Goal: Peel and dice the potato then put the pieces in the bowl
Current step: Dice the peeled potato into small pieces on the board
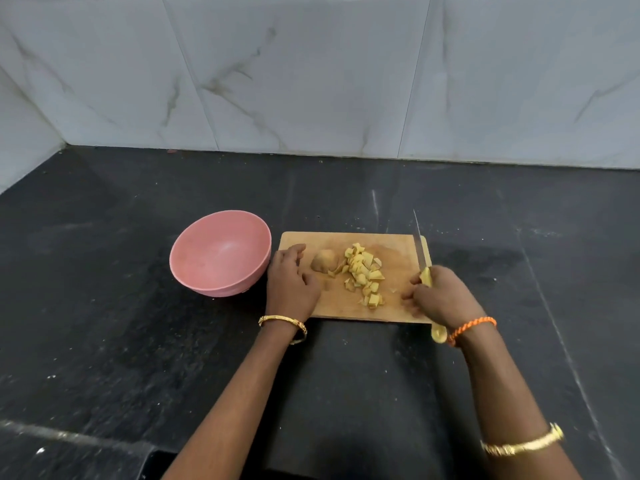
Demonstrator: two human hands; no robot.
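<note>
right hand [441,295] grips the yellow-handled knife [423,261], blade pointing away over the cutting board [398,308]. left hand [292,284] rests loose-fingered beside the uncut potato chunk [325,260]. diced pieces [363,271] sit mid-board, pink bowl [207,271] just left.

A black stone counter [104,306] carries a pink bowl [220,258] and wooden cutting board [398,244].
</note>
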